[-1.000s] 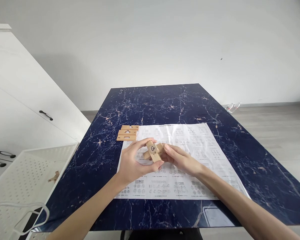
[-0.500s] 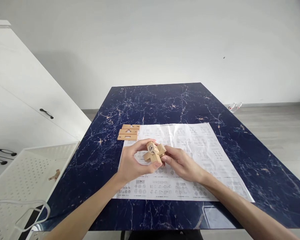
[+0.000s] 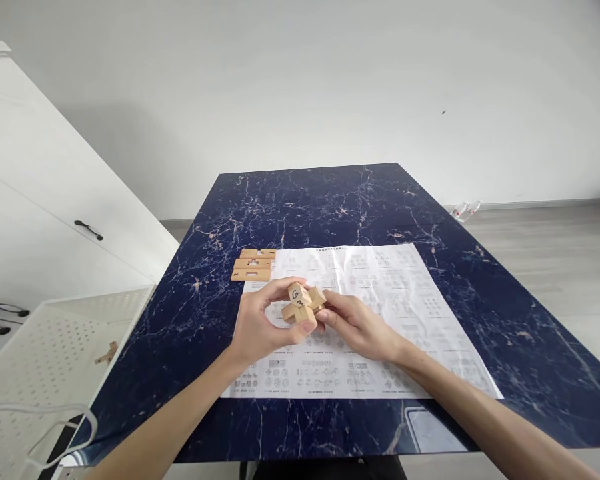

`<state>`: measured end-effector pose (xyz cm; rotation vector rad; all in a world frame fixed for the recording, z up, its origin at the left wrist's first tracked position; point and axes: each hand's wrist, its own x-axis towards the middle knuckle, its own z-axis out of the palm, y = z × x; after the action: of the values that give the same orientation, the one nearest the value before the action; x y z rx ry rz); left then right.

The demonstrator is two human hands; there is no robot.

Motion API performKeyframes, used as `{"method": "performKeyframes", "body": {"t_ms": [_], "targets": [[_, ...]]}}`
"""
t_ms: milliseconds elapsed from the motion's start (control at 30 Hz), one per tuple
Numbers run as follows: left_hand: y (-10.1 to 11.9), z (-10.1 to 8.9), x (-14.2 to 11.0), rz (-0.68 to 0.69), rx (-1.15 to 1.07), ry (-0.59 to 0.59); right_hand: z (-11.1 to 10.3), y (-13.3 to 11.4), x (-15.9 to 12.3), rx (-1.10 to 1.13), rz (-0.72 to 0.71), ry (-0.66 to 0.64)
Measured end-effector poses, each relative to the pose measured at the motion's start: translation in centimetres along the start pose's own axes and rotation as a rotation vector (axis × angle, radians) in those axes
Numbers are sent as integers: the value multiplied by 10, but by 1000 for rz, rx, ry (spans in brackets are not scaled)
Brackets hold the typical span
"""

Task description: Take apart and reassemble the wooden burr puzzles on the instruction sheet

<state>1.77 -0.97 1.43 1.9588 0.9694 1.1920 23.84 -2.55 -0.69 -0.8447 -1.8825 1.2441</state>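
A small wooden interlocking puzzle (image 3: 301,305) is between my two hands above the paper sheet. Its block ends cross one another, and one block bears a handwritten "G" and "3". My left hand (image 3: 261,317) grips it from the left, thumb along the lower front and fingers curled over the top. From the right, my right hand (image 3: 359,325) pinches its right side between thumb and fingers; part of that side is hidden. Under both hands lies the printed instruction sheet (image 3: 395,293), covered in small diagrams. Beyond my left hand are three flat wooden pieces with cut-outs (image 3: 253,274).
The dark blue marbled table (image 3: 300,207) stands before a white wall. At left are a white cabinet (image 3: 45,180) and a perforated white tray (image 3: 65,340) with a small wooden piece (image 3: 106,353) and a white cable (image 3: 87,417). A phone-like flat object (image 3: 435,430) lies by the front edge.
Both hands still hold the puzzle in nearly the same pose. The whole view has shifted slightly, so everything appears a little further left.
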Motion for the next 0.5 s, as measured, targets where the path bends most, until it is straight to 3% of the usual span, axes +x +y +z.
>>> {"method": "performKeyframes", "body": {"t_ms": [267,500], "targets": [[-2,2,0,80,27,43,2,4,2,-93,-29,52],[-6,2,0,64,45,58,0,7,4,-100,-55,49]]}}
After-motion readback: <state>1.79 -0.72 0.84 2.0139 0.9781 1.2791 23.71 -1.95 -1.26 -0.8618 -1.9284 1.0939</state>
